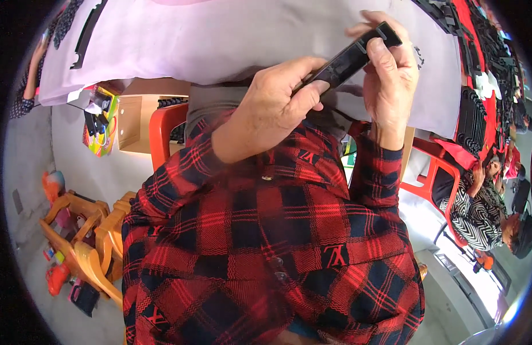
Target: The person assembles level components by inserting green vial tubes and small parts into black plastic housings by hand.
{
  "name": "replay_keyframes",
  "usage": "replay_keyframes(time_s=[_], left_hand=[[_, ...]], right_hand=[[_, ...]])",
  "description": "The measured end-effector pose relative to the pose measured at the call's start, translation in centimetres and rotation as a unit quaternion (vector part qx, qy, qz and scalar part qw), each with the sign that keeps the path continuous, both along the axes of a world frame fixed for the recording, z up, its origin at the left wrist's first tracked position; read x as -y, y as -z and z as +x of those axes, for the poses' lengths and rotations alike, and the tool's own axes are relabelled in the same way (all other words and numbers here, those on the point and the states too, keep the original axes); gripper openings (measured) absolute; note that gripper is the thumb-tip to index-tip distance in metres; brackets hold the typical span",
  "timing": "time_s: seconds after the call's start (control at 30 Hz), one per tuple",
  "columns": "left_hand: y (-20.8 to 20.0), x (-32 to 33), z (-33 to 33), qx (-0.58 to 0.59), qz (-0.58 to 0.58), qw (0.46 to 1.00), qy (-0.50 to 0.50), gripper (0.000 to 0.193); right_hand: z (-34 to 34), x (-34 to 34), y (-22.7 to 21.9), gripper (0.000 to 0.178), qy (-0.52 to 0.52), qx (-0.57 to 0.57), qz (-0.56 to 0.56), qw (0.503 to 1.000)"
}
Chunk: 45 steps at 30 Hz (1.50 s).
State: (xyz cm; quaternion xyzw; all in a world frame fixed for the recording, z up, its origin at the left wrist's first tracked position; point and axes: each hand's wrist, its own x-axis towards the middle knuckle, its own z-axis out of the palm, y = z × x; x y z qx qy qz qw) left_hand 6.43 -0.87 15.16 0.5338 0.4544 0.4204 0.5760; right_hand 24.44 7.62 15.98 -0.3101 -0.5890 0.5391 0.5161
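The left hand (271, 95) and right hand (392, 80) have fingers (382, 56) closed around a black strip (345, 64), over the desk's (220, 37) near edge; another dark strip (90, 34) lies near its left edge.

Workshop with stacked black parts (471, 122)

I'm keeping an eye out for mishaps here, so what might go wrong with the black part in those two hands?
The black part might drop: only the left hand and right hand visibly support it, near the edge of the cloth-covered table. The right thumb rests near its far end, so an edge could perhaps scrape it.
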Motion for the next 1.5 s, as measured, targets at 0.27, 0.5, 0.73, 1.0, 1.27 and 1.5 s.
replay_keyframes(time_s=[0.27, 0.5, 0.73, 1.0, 1.27, 1.5], left_hand=[[1.7, 0.5, 0.6, -0.007, 0.042, 0.989, -0.138, 0.021], [3.2, 0.4, 0.6, -0.033, 0.071, 0.99, -0.114, 0.028], [5.6, 0.2, 1.0, -0.019, 0.143, 0.974, -0.173, 0.03], [4.9, 0.8, 0.3, 0.038, 0.026, 0.988, -0.144, 0.035], [5.6, 0.7, -0.4, -0.074, 0.145, 0.981, -0.102, 0.034], [5.6, 0.8, -0.6, -0.113, 0.161, 0.976, -0.092, 0.033]], right_hand=[[-1.2, 3.6, -1.4, 0.023, 0.233, 0.125, 0.277, 0.924], [-2.8, 5.6, -1.1, 0.015, 0.1, 0.378, 0.235, 0.89], [-3.5, 5.6, -0.4, 0.017, 0.094, 0.496, 0.179, 0.844], [-4.6, 5.0, -0.1, 0.015, 0.086, 0.455, 0.068, 0.884], [-4.9, 4.7, 1.5, 0.014, 0.112, 0.426, 0.04, 0.897], [-5.1, 4.6, 2.4, 0.01, 0.114, 0.346, 0.029, 0.931]])
